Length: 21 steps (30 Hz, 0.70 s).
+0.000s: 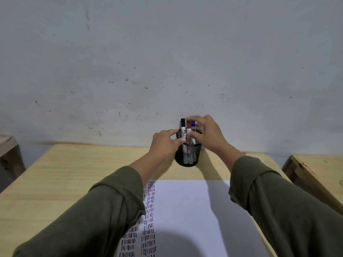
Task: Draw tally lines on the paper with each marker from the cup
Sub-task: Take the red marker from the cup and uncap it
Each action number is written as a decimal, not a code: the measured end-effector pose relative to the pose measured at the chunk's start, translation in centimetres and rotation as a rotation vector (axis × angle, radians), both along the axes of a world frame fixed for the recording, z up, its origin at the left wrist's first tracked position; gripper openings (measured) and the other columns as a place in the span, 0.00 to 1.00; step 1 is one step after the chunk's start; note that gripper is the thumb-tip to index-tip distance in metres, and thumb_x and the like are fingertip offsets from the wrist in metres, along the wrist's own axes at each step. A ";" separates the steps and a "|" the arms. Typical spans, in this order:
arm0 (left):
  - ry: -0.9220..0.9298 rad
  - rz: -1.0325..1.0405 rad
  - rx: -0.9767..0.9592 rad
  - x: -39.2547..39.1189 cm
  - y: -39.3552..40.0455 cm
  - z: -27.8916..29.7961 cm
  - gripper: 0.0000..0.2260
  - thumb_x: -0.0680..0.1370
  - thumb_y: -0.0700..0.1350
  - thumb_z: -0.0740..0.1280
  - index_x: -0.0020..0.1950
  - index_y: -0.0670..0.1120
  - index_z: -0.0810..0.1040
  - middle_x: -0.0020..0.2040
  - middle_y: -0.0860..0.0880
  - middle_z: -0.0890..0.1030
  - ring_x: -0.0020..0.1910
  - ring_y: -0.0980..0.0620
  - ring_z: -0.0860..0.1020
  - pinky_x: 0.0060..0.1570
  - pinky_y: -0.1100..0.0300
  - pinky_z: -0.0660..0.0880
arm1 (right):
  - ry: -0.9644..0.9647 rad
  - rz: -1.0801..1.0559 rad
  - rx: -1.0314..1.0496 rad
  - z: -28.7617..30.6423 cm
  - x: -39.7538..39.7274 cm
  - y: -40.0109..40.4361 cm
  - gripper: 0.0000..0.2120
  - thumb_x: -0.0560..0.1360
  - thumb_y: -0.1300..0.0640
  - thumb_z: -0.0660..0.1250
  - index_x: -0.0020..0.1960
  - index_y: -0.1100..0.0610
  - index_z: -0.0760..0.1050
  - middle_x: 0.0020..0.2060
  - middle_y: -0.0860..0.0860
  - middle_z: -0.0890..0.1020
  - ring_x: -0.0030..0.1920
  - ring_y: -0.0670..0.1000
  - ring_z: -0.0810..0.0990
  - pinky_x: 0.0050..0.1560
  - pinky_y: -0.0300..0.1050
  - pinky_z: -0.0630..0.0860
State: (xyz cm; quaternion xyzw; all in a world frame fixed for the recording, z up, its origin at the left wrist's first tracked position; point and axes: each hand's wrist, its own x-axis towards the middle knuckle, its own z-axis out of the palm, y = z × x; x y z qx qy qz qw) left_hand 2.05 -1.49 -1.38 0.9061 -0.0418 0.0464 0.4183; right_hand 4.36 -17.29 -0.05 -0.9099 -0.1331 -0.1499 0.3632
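A black mesh cup (pixel 187 156) stands at the far edge of the wooden table, against the wall. Three markers stand upright in it: a black-capped one (pixel 183 127), a red-capped one (pixel 188 128) and a blue-capped one (pixel 193 123). My left hand (pixel 164 143) grips the cup's rim from the left, thumb and fingers on the mesh. My right hand (pixel 207 134) reaches in from the right, its fingers pinching the red marker near the rim. The white paper (pixel 191 210) lies in front of me, with columns of black, red and blue tally lines along its left part.
The wooden table (pixel 74 173) has a grey wall right behind it. Another wooden piece (pixel 315 171) stands at the right, and one more (pixel 9 147) at the far left. My head's shadow falls on the paper's near edge.
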 end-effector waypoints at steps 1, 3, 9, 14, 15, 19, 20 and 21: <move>-0.001 0.003 -0.001 0.0 0.0 0.0 0.23 0.74 0.53 0.67 0.68 0.48 0.72 0.68 0.45 0.75 0.72 0.46 0.67 0.69 0.56 0.63 | -0.003 0.007 0.019 -0.1 -0.3 0.0 0.21 0.69 0.58 0.73 0.61 0.49 0.74 0.47 0.53 0.73 0.43 0.48 0.73 0.42 0.35 0.68; -0.016 0.011 0.009 -0.1 -0.1 0.0 0.23 0.75 0.53 0.67 0.69 0.48 0.72 0.68 0.45 0.75 0.72 0.47 0.67 0.69 0.56 0.62 | 0.001 0.010 0.058 -0.4 -0.7 0.0 0.21 0.68 0.60 0.73 0.58 0.50 0.72 0.44 0.52 0.77 0.38 0.48 0.74 0.38 0.32 0.68; -0.093 0.028 0.007 -0.9 -0.1 0.9 0.23 0.76 0.52 0.65 0.69 0.47 0.71 0.69 0.46 0.74 0.71 0.47 0.67 0.69 0.57 0.62 | -0.011 -0.056 0.276 0.8 -1.6 0.0 0.26 0.70 0.65 0.70 0.63 0.50 0.64 0.40 0.50 0.76 0.37 0.48 0.78 0.38 0.32 0.74; -0.226 0.019 -0.048 -2.1 0.6 3.9 0.17 0.78 0.49 0.62 0.67 0.48 0.73 0.67 0.48 0.75 0.69 0.48 0.69 0.69 0.56 0.63 | -0.116 -0.062 0.457 5.1 -3.0 0.3 0.28 0.70 0.64 0.69 0.64 0.48 0.62 0.42 0.52 0.78 0.36 0.49 0.80 0.40 0.29 0.74; -0.257 0.011 -0.075 -2.6 0.7 4.6 0.17 0.79 0.48 0.62 0.67 0.48 0.72 0.67 0.49 0.76 0.69 0.49 0.70 0.68 0.57 0.63 | -0.124 -0.040 0.480 5.8 -3.5 0.4 0.28 0.71 0.63 0.69 0.64 0.48 0.62 0.43 0.54 0.80 0.38 0.50 0.81 0.43 0.30 0.75; -0.372 -0.025 -0.198 -5.0 1.2 7.3 0.17 0.79 0.42 0.61 0.68 0.52 0.70 0.63 0.50 0.78 0.64 0.53 0.74 0.61 0.61 0.67 | -0.069 0.105 0.457 7.4 -6.3 1.0 0.26 0.72 0.58 0.69 0.65 0.45 0.61 0.43 0.55 0.85 0.47 0.53 0.83 0.55 0.49 0.77; -0.390 -0.044 -0.214 -5.8 1.4 7.9 0.18 0.79 0.41 0.61 0.69 0.53 0.69 0.62 0.50 0.78 0.63 0.54 0.74 0.61 0.60 0.68 | -0.042 0.136 0.430 7.4 -7.2 1.1 0.26 0.72 0.58 0.69 0.65 0.44 0.61 0.43 0.54 0.85 0.47 0.53 0.83 0.56 0.50 0.76; -0.400 -0.069 -0.220 -6.6 1.6 8.3 0.19 0.79 0.40 0.61 0.69 0.55 0.69 0.61 0.51 0.79 0.61 0.55 0.75 0.60 0.61 0.69 | -0.018 0.165 0.408 7.4 -8.2 1.3 0.26 0.72 0.57 0.70 0.65 0.44 0.62 0.43 0.54 0.86 0.47 0.53 0.83 0.56 0.52 0.76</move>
